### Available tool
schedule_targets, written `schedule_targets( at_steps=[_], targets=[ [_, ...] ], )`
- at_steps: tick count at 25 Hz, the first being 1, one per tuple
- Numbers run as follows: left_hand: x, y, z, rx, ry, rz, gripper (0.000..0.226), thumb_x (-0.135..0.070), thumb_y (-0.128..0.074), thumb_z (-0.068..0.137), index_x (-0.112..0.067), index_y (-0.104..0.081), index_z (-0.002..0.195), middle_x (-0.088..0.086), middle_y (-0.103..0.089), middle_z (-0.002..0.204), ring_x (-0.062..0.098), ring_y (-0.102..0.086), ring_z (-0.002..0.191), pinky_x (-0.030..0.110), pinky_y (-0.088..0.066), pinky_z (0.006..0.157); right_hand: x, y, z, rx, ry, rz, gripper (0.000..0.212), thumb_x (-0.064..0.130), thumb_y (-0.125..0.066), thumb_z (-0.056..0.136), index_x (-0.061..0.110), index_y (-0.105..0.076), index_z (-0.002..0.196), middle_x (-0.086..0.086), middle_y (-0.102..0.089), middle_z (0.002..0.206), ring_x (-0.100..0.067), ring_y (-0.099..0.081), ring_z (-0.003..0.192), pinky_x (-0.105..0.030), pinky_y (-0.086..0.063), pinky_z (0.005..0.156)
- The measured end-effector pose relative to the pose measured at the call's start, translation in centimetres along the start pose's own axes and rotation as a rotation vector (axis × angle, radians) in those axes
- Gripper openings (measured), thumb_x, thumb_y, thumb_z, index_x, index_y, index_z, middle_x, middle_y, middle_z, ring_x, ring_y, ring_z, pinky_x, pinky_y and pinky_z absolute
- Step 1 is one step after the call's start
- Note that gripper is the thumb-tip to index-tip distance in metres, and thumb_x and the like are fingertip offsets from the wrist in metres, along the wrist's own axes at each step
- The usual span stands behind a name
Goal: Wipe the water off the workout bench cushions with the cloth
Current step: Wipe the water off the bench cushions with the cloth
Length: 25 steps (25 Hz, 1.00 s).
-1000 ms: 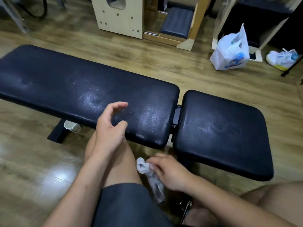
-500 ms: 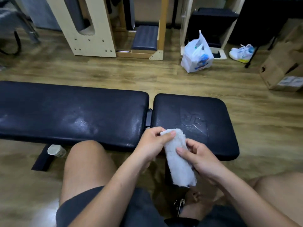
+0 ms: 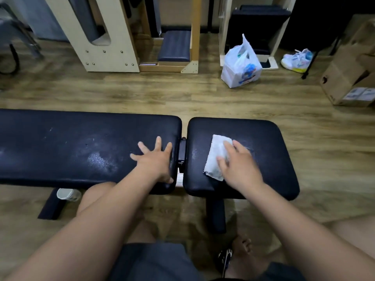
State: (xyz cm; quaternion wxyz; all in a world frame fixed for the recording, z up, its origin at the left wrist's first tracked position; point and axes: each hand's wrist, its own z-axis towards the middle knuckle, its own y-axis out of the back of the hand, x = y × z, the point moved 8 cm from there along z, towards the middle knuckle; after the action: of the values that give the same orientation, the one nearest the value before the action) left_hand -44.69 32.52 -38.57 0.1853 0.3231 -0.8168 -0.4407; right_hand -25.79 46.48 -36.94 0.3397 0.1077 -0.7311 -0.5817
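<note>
The white cloth point(image 3: 218, 156) now lies flat on the short seat cushion point(image 3: 263, 159), toward its left half, where half a second ago it was held up in the air between both hands in front of the bench. The right hand point(image 3: 240, 166) lies palm-down on top of the cloth's right part with its fingers stretched out, pressing it to the cushion rather than clutching it. The left hand point(image 3: 155, 159) has let the cloth go and is now spread open, fingers splayed, flat on the right end of the long back cushion point(image 3: 71, 147), just beside the gap with the black hinge bracket point(image 3: 182, 154) between the two pads. A pale, speckled wet patch point(image 3: 101, 161) shows on the long cushion to the left of that hand, and faint droplets show on the seat cushion next to the cloth. The person's bare knees and dark shorts point(image 3: 154, 262) fill the near edge. A paper cup point(image 3: 68, 194) lies on the wooden floor point(image 3: 142, 92) beneath the long cushion. Beyond the bench stand a white plastic bag point(image 3: 240, 65), a sneaker point(image 3: 296, 59) and a cardboard box point(image 3: 349, 74).
</note>
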Motion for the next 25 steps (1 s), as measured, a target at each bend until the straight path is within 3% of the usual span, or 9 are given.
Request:
schedule_targets(
  at_steps=[2, 4, 10, 14, 16, 18, 21, 23, 25],
  targets=[
    [0.9, -0.6, 1.0, 0.078, 0.022, -0.009, 0.131, -0.053, -0.082, 0.064, -0.038, 0.015, 0.15, -0.008, 0.028, 0.158, 0.057, 0.009, 0.14, 0.075, -0.018, 0.104, 1.1, -3.6, 0.4, 0.136, 0.033, -0.171, 0.059, 0.046, -0.027, 0.099, 0.022, -0.016, 0.152, -0.008, -0.007, 0.161, -0.031, -0.007, 0.148, -0.046, -0.015, 0.118],
    [1.2, -0.7, 2.2, 0.112, 0.003, -0.028, 0.137, -0.055, -0.085, 0.058, -0.04, 0.016, 0.149, -0.012, 0.029, 0.157, 0.059, 0.008, 0.138, 0.075, -0.022, 0.103, 1.3, -5.4, 1.0, 0.143, 0.031, -0.285, 0.061, 0.046, -0.016, 0.098, 0.021, -0.01, 0.153, -0.009, -0.003, 0.162, -0.032, -0.002, 0.148, -0.05, -0.005, 0.119],
    [1.2, -0.4, 3.3, 0.158, -0.034, -0.006, 0.145, -0.056, -0.088, 0.051, -0.036, 0.015, 0.15, -0.011, 0.027, 0.157, 0.065, 0.006, 0.135, 0.075, -0.03, 0.098, 6.2, -7.2, -0.4, 0.173, 0.361, -0.414, 0.068, 0.045, -0.01, 0.094, 0.014, -0.017, 0.153, -0.009, -0.013, 0.161, -0.031, -0.007, 0.149, -0.055, -0.003, 0.118],
    [1.2, -0.2, 3.5, 0.205, -0.033, -0.015, 0.146, -0.055, -0.089, 0.051, -0.035, 0.017, 0.15, -0.01, 0.029, 0.156, 0.065, 0.009, 0.134, 0.077, -0.027, 0.098, 6.3, -7.5, 9.5, 0.212, 0.255, -0.505, 0.065, 0.042, -0.017, 0.098, 0.013, -0.005, 0.154, -0.01, 0.003, 0.162, -0.03, 0.006, 0.149, -0.06, 0.001, 0.116],
    [1.1, -0.1, 3.5, 0.217, -0.028, -0.039, 0.147, -0.053, -0.09, 0.051, -0.035, 0.016, 0.15, -0.01, 0.029, 0.156, 0.065, 0.01, 0.134, 0.078, -0.026, 0.098, 6.6, -7.1, 15.2, 0.237, 0.151, -0.429, 0.062, 0.039, -0.022, 0.098, 0.013, -0.011, 0.153, -0.01, -0.005, 0.162, -0.03, 0.001, 0.149, -0.059, -0.002, 0.116],
    [1.2, -0.3, 3.5, 0.215, -0.025, -0.047, 0.147, -0.05, -0.091, 0.05, -0.035, 0.016, 0.15, -0.011, 0.03, 0.156, 0.064, 0.012, 0.134, 0.079, -0.022, 0.098, 7.1, -6.6, 17.5, 0.222, 0.161, -0.405, 0.056, 0.036, -0.025, 0.094, 0.012, -0.03, 0.145, -0.013, -0.031, 0.152, -0.031, -0.017, 0.144, -0.053, -0.014, 0.115],
    [1.2, -0.4, 3.8, 0.209, -0.033, -0.06, 0.148, -0.048, -0.092, 0.05, -0.035, 0.016, 0.15, -0.011, 0.031, 0.156, 0.066, 0.013, 0.133, 0.08, -0.02, 0.098, 9.2, -6.4, 14.1, 0.163, 0.439, -0.486, 0.06, 0.038, -0.019, 0.083, 0.011, -0.049, 0.127, -0.012, -0.05, 0.133, -0.035, -0.037, 0.132, -0.048, -0.03, 0.11],
    [1.2, -0.5, 4.0, 0.204, -0.027, -0.065, 0.149, -0.049, -0.092, 0.05, -0.035, 0.018, 0.15, -0.011, 0.031, 0.155, 0.067, 0.013, 0.133, 0.08, -0.021, 0.098, 9.7, -7.1, 9.4, 0.167, 0.651, -0.544, 0.061, 0.039, -0.022, 0.085, 0.01, -0.056, 0.126, -0.012, -0.054, 0.135, -0.035, -0.042, 0.133, -0.049, -0.031, 0.111],
    [1.1, -0.7, 4.0, 0.199, -0.024, -0.062, 0.149, -0.049, -0.091, 0.05, -0.035, 0.018, 0.15, -0.011, 0.032, 0.155, 0.067, 0.013, 0.132, 0.08, -0.02, 0.098, 9.5, -7.1, 8.4, 0.195, 0.672, -0.593, 0.063, 0.041, -0.017, 0.09, 0.012, -0.054, 0.133, -0.008, -0.051, 0.142, -0.031, -0.04, 0.137, -0.053, -0.025, 0.113]
  ],
)
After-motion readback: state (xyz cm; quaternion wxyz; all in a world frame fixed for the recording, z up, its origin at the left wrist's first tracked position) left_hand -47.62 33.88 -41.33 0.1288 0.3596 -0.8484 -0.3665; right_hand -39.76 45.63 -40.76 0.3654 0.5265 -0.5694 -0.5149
